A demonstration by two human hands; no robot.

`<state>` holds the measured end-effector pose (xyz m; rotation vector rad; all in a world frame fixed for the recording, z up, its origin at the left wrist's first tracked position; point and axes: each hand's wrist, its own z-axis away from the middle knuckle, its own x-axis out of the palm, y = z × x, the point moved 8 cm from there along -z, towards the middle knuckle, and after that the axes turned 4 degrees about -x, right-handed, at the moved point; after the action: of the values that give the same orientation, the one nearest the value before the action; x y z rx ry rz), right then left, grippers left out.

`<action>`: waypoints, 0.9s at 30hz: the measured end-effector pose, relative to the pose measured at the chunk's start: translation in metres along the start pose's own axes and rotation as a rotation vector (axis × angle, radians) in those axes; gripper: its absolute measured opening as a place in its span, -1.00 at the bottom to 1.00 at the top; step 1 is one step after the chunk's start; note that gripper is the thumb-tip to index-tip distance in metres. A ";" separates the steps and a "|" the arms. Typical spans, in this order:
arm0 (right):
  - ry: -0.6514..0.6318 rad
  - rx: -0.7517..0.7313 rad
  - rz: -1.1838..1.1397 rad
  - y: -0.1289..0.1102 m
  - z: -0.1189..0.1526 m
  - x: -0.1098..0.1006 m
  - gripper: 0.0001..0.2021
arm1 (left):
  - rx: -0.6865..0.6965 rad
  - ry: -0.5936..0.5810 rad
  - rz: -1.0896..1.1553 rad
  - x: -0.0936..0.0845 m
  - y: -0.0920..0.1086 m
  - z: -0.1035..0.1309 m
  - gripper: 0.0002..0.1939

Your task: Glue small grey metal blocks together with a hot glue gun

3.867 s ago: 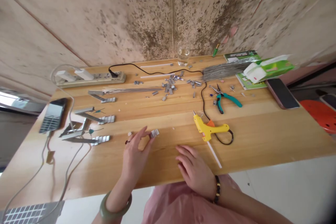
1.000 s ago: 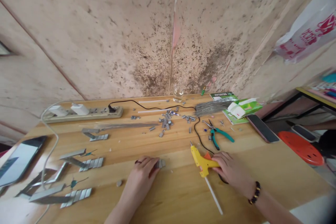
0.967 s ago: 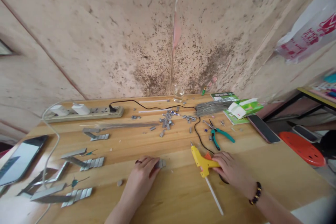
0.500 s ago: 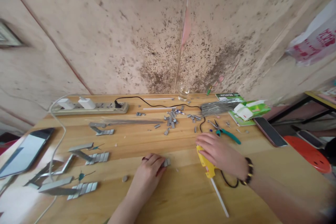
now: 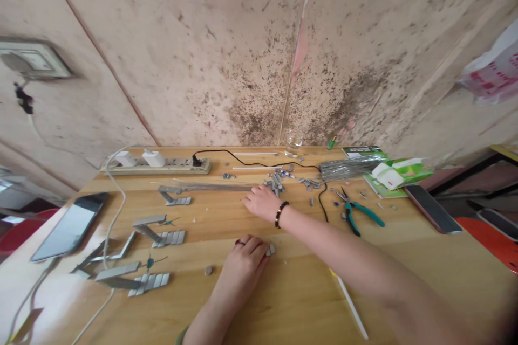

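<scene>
My left hand [image 5: 245, 265] rests on the table, its fingers closed around a small grey ribbed piece [image 5: 270, 250] whose end sticks out at the fingertips. My right hand [image 5: 263, 202] reaches across to the middle of the table. Its fingers stretch over the right end of a bundle of thin grey wires [image 5: 214, 187], beside a pile of small grey pieces [image 5: 277, 179]. I see nothing held in it, though its fingertips are partly hidden. Beneath my right forearm lies the glue gun, mostly covered; its white glue stick [image 5: 353, 308] shows.
Several grey bent assemblies [image 5: 151, 283] stand on the left near a tablet [image 5: 70, 226]. A power strip [image 5: 178, 166] lies at the back. Teal-handled pliers [image 5: 358, 213], a wire bundle [image 5: 350, 167], a tissue pack [image 5: 404, 172] and a phone [image 5: 432, 209] lie right.
My right hand has let go of the yellow glue gun and moved left to the wires and grey pieces. My left hand still holds its grey piece. The view has shifted left.
</scene>
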<state>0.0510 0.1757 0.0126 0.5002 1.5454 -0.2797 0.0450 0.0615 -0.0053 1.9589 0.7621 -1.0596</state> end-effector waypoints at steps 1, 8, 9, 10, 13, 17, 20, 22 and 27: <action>-0.011 0.002 -0.001 0.000 -0.002 0.003 -0.78 | -0.002 -0.001 0.000 0.000 0.000 0.000 -0.86; -0.002 0.056 -0.042 0.001 0.015 -0.014 -0.79 | -0.025 -0.023 0.018 -0.001 0.000 0.000 -0.86; 0.020 0.071 -0.059 -0.001 0.024 -0.023 -0.78 | -0.030 -0.028 0.019 -0.001 0.001 0.000 -0.87; 0.043 0.085 -0.075 -0.003 0.035 -0.032 -0.76 | -0.035 -0.036 0.019 -0.001 0.002 0.000 -0.87; 0.190 0.187 -0.299 -0.008 0.084 -0.060 -0.75 | -0.045 -0.054 0.029 -0.002 0.005 0.000 -0.89; 0.191 0.339 -0.517 -0.019 0.162 -0.059 -0.72 | -0.037 -0.055 0.055 -0.004 0.010 0.001 -0.88; 0.133 0.376 -0.613 -0.035 0.206 -0.037 -0.76 | -0.041 -0.064 0.067 -0.003 0.012 0.002 -0.89; 0.109 0.374 -0.632 -0.047 0.224 -0.022 -0.78 | -0.048 -0.065 0.085 -0.002 0.012 0.002 -0.88; 0.071 0.397 -0.617 -0.066 0.236 -0.008 -0.78 | -0.043 -0.057 0.112 -0.004 0.013 0.002 -0.86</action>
<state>0.2264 0.0054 0.0007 0.3252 1.6920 -1.0674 0.0522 0.0524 0.0015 1.9040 0.6318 -1.0199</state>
